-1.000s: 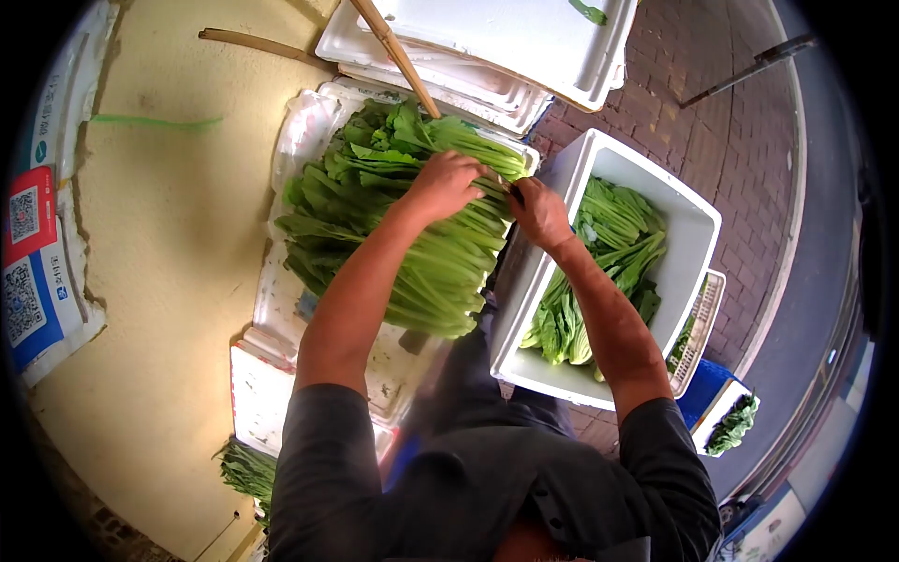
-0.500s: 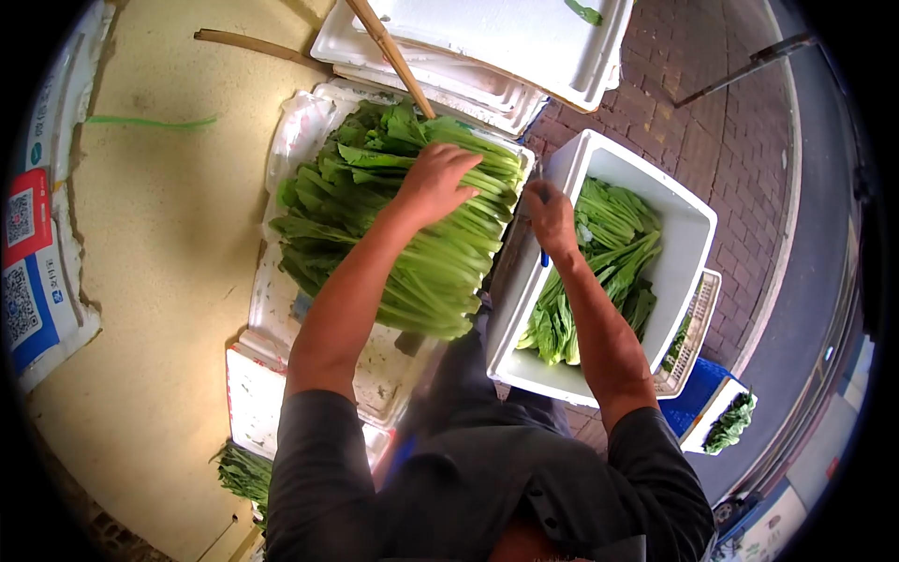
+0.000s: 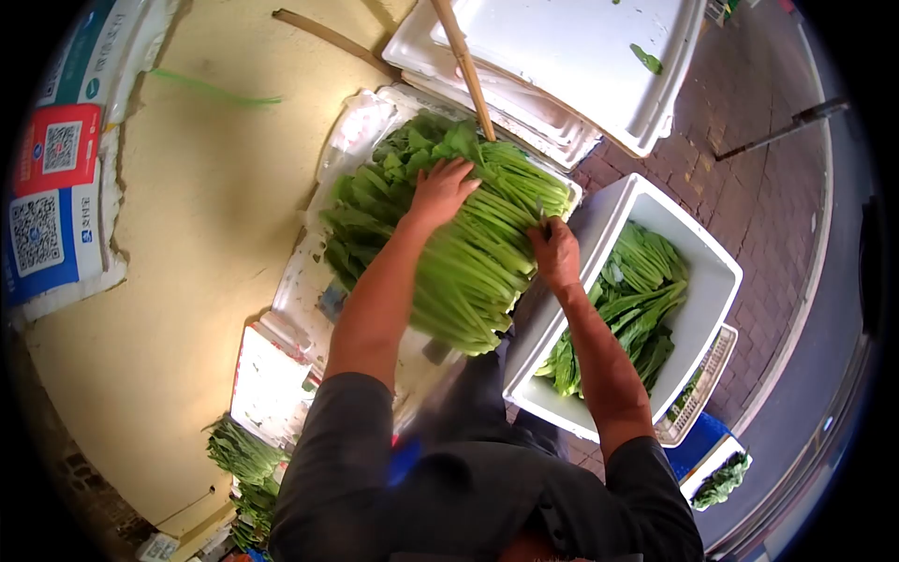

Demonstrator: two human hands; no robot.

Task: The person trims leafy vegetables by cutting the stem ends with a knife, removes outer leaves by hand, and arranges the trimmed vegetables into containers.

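A large pile of leafy greens lies on a white foam tray, leaves to the left and pale stems to the right. My left hand rests on top of the pile with its fingers spread. At the stem ends on the right, my right hand is closed around a small knife, whose short blade points up at the stems. Most of the handle is hidden in the fingers.
To the right stands a white foam box holding more greens. White foam lids are stacked beyond the pile. A wooden stick leans over it. Other greens lie at lower left, beside the yellow wall.
The view has shifted, so the scene sits lower and further right. My right hand moved away from the stems toward the box, then came back to them. My left hand stays on the pile.
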